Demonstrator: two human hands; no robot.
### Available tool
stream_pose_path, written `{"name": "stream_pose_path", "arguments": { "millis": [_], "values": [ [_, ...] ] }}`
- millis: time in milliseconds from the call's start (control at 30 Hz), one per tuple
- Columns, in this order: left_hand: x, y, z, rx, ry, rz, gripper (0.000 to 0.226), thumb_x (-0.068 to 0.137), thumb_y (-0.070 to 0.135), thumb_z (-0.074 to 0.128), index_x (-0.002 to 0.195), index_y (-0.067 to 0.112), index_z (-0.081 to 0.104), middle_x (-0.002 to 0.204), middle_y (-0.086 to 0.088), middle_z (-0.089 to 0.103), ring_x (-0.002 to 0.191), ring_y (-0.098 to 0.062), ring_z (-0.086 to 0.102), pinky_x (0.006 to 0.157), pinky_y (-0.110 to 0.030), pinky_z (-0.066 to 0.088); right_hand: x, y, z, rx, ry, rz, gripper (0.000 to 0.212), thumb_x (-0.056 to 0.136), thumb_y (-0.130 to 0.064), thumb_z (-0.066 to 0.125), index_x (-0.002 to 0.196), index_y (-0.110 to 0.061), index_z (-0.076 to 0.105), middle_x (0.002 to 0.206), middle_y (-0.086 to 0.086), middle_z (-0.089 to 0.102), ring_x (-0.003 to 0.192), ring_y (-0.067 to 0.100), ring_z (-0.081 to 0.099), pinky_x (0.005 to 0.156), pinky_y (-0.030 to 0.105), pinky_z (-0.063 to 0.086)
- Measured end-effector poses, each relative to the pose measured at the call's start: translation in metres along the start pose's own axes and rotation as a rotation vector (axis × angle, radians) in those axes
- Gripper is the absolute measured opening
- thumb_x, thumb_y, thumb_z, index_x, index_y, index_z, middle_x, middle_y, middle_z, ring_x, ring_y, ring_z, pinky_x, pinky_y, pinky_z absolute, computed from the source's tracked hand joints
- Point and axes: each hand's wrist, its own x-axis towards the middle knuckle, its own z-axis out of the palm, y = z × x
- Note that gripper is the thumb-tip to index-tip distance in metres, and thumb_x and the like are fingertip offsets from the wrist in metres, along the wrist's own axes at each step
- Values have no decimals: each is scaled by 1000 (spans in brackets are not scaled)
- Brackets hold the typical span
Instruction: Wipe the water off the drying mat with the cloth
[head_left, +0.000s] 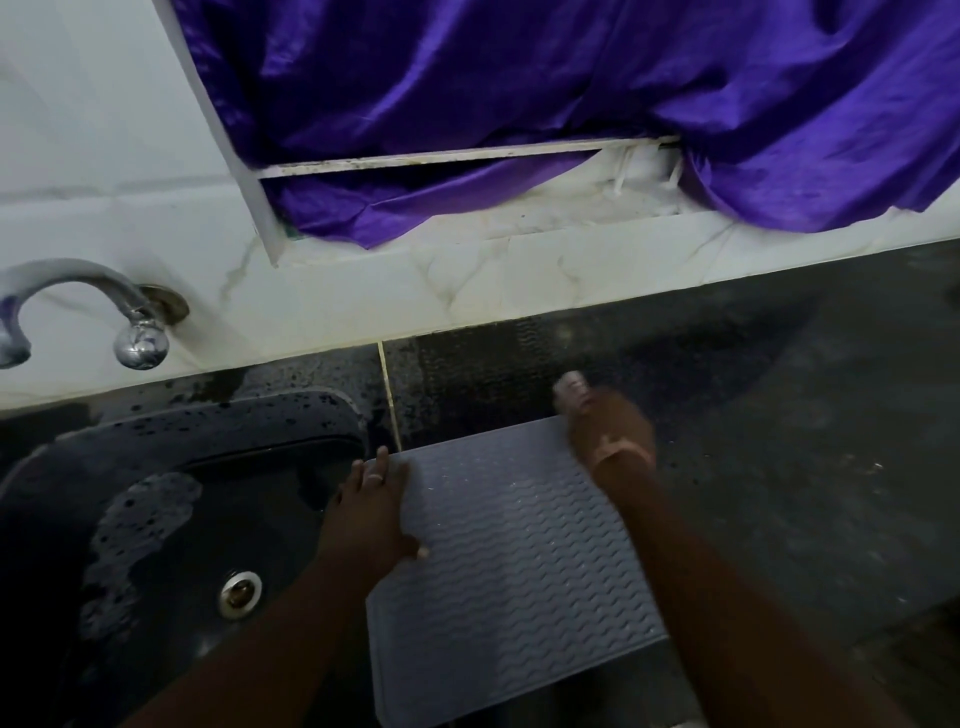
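A grey drying mat (509, 545) with a raised wave pattern lies on the dark counter, and small water drops glint on it. My left hand (371, 514) rests flat on the mat's left edge, fingers spread, thumb on the mat. My right hand (605, 431) is at the mat's far right corner and is blurred by motion. Something pale shows at its fingertips, but I cannot tell whether that is a cloth or nails. No cloth is clearly visible.
A black sink (171, 519) with a metal drain (240, 592) and wet patches lies left of the mat. A chrome tap (93, 312) sticks out of the white tiled wall. A purple curtain (571, 104) hangs over the window ledge. The wet dark counter (779, 441) stretches to the right.
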Motion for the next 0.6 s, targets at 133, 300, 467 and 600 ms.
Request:
{"name": "stream_pose_path", "arguments": {
  "millis": [133, 300, 467, 600],
  "values": [
    [1, -11, 2, 39, -88, -72, 132, 70, 57, 81, 160, 22, -7, 169, -4, -12, 153, -38, -14, 124, -55, 6, 25, 20, 13, -31, 12, 61, 37, 104, -36, 41, 135, -26, 58, 142, 10, 56, 132, 33, 51, 110, 46, 42],
    [4, -12, 4, 95, -94, -74, 129, 71, 58, 78, 160, 23, -9, 169, -5, -10, 153, -38, -16, 124, -55, 4, -10, -32, 92, -313, 12, 74, 37, 100, -20, 38, 125, -12, 65, 120, 12, 68, 112, 28, 63, 100, 41, 46],
    [6, -14, 6, 86, -84, -85, 126, 72, 58, 77, 160, 26, -7, 169, -3, -7, 154, -37, -13, 124, -54, 5, -67, -83, 118, -475, -43, -204, 30, 101, -19, 39, 110, -16, 68, 106, 4, 69, 101, 23, 65, 85, 35, 49],
    [1, -14, 1, 107, -84, -70, 114, 82, 49, 73, 161, 25, -6, 169, -2, -9, 154, -36, -13, 125, -52, 9, -96, -112, 135, -441, -245, -458, 44, 103, -35, 34, 132, -14, 60, 139, 13, 57, 135, 31, 47, 120, 48, 23]
  ]
}}
